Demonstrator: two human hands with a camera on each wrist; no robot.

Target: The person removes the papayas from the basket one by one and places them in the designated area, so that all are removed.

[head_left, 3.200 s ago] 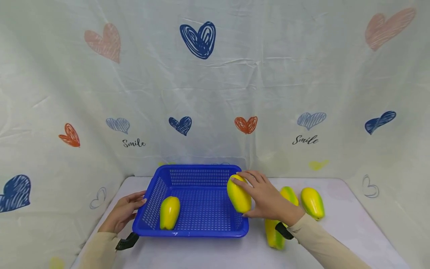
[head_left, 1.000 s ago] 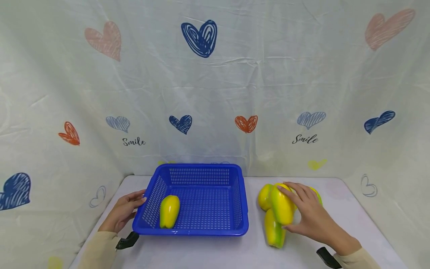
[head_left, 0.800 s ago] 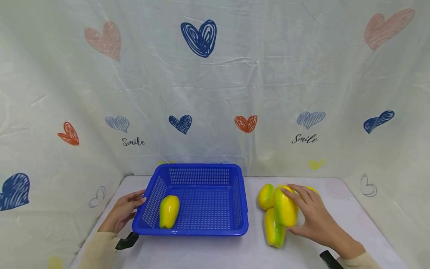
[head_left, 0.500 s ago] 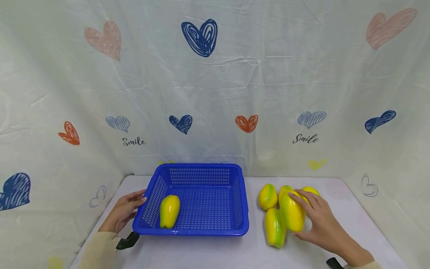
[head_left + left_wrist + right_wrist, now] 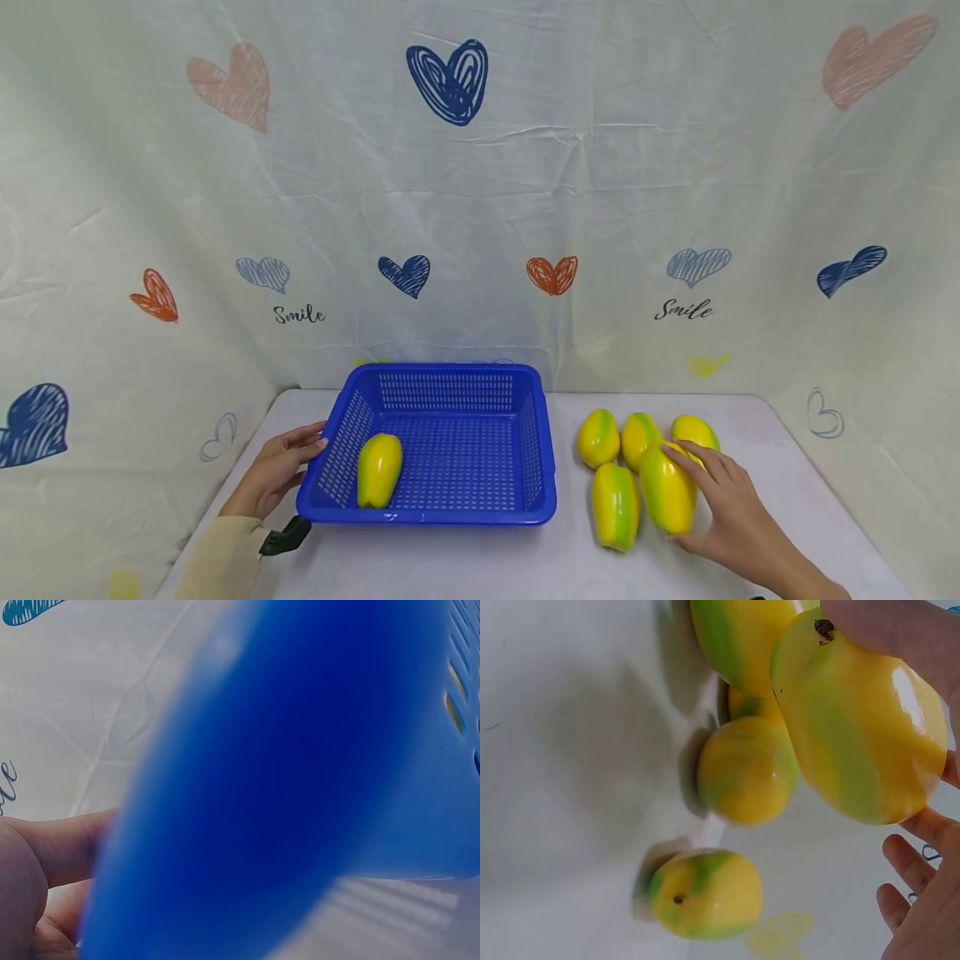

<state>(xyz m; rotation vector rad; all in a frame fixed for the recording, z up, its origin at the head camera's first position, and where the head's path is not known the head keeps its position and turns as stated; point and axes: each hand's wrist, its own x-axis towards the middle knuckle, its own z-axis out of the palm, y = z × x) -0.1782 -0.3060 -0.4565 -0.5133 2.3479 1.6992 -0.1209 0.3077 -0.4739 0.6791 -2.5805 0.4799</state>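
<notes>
A blue plastic basket [image 5: 480, 515] stands on the table, with one yellow papaya [image 5: 379, 471] lying at its left. My left hand [image 5: 272, 468] grips the basket's left rim, the thumb on top. In the left wrist view the blurred blue rim covers part of the fingers. Over to the right, my right hand [image 5: 738, 512] holds a yellow-green papaya [image 5: 667, 490] between thumb and fingers. The right wrist view has this papaya [image 5: 855, 727] raised off the table, its dark stem spot beside the thumb.
Several more papayas lie around the held one: a front one [image 5: 616, 507], a back left one [image 5: 598, 438], a middle one [image 5: 640, 437] and a far right one [image 5: 693, 432]. A heart-printed curtain [image 5: 480, 208] hangs behind the white table [image 5: 420, 562].
My right hand carried a papaya from the basket's right side to the group on the right, then moved it further right and nearer me. The left hand stayed on the rim.
</notes>
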